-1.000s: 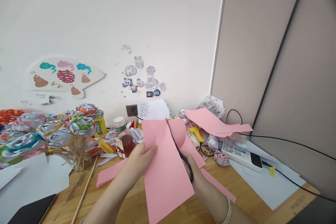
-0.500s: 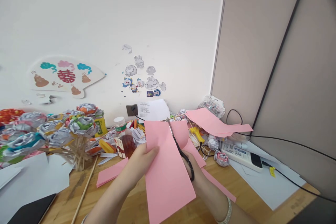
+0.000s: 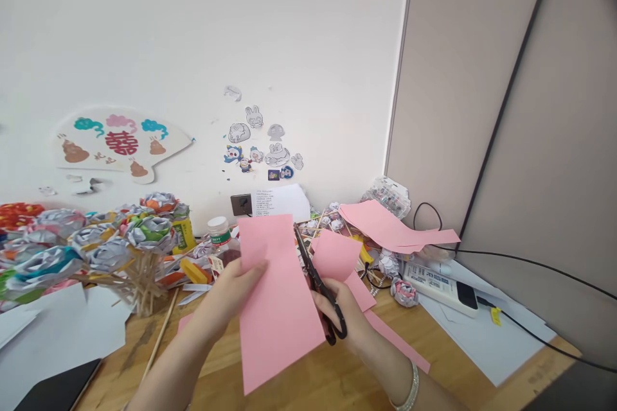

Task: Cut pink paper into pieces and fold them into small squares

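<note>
My left hand [image 3: 234, 298] pinches a pink sheet of paper [image 3: 282, 314] by its left edge, thumb on the front, holding it above the wooden table. My right hand [image 3: 348, 311] grips black-handled scissors [image 3: 315, 277], the blades pointing up and away along the sheet's right edge. Just right of the blades is a narrower pink piece [image 3: 338, 253], apart from the held sheet. Whether my right hand's fingers touch this piece I cannot tell. More pink paper [image 3: 400, 340] lies on the table, partly behind my right forearm.
Paper flowers on sticks [image 3: 152, 231] crowd the left. A capped bottle [image 3: 220, 234] stands behind my left hand. Pink sheets [image 3: 376, 221], a yellow glue gun [image 3: 365, 253] and a white device [image 3: 441, 287] with cables lie right. A black flat device [image 3: 62, 385] is front left.
The pink sheet has moved left with my left hand, away from the scissors. The strip on the right has come apart from it. My right hand and scissors have shifted slightly left.
</note>
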Demonstrator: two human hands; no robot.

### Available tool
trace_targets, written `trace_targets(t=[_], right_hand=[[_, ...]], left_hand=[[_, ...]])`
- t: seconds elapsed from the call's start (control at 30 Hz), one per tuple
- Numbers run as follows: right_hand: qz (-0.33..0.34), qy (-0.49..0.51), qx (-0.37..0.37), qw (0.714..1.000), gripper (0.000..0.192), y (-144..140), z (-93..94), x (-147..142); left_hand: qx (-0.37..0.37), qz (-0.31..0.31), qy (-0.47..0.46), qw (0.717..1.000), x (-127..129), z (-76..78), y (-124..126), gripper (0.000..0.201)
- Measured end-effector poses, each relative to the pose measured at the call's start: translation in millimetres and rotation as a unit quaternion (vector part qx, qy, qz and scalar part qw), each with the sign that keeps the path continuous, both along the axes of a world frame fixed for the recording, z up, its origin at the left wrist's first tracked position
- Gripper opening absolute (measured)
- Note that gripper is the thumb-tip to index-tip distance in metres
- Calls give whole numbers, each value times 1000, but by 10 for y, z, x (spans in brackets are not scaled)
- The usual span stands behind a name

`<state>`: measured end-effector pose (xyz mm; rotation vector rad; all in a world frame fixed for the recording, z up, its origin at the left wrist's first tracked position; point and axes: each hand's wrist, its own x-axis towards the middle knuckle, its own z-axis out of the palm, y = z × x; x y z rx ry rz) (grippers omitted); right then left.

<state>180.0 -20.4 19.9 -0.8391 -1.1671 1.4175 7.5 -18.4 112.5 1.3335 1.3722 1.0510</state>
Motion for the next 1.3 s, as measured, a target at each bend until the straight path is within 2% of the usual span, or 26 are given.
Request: trace_targets(t=[0.1,0.17,0.27,0.33,0.4,0.43,0.5,0.53,0.57,0.63,0.7,0.77,0.83,1.0,1.17,1.2,1.23,1.27,1.3], right_hand=[[49,19,47,997,29,-81,52,27],[81,61,66,993,32,-140,94,74],[131,136,104,976,42,-206,140,195],[141,143,142,969,44,-222,172,306],[111,118,176,971,45,-200,213,434],[69,97,193,974,47,-169,234,501],[-28,-38,178,983,42,-57,255,633],[-88,-134,159,974,38,22,247,695],[-155,-245,142,946,34,112,222,751],[-260,-462,99,842,27,302,124,845],[-272,-612,27,742,20,461,-8,909],[-250,-686,-7,684,23,556,-130,944],[-238,-717,-16,656,26,587,-211,948],[-238,-737,-8,633,28,524,-271,845],[-291,-752,-10,591,35,414,-200,719],[-299,-744,0,597,34,395,-175,693],[-299,-725,19,620,32,380,-156,661],[-287,-696,43,657,28,368,-146,621],[-257,-654,78,708,23,361,-150,571]], left_hand=[[4,77,-13,997,-235,18,7,29],[-3,106,-21,994,-381,-18,2,28],[-18,151,-16,988,-546,-187,28,27],[-39,171,-17,984,-617,-345,68,28],[-44,167,-18,985,-657,-495,106,32],[-50,161,-18,986,-665,-557,121,34],[-50,163,-8,985,-661,-650,135,36],[-49,163,0,985,-651,-684,136,37],[-47,161,9,986,-635,-710,134,39],[-43,154,21,987,-592,-749,127,41],[-38,155,29,987,-543,-775,121,42],[-34,158,31,986,-498,-790,118,40],[-36,156,22,987,-469,-796,117,35],[-37,148,-8,988,-477,-810,118,33],[-32,163,-4,986,-484,-800,107,32],[-31,164,-3,986,-476,-791,101,30],[-29,162,-3,986,-466,-781,94,29],[-28,161,-3,987,-457,-772,86,29],[-29,160,-3,987,-448,-765,79,29]])
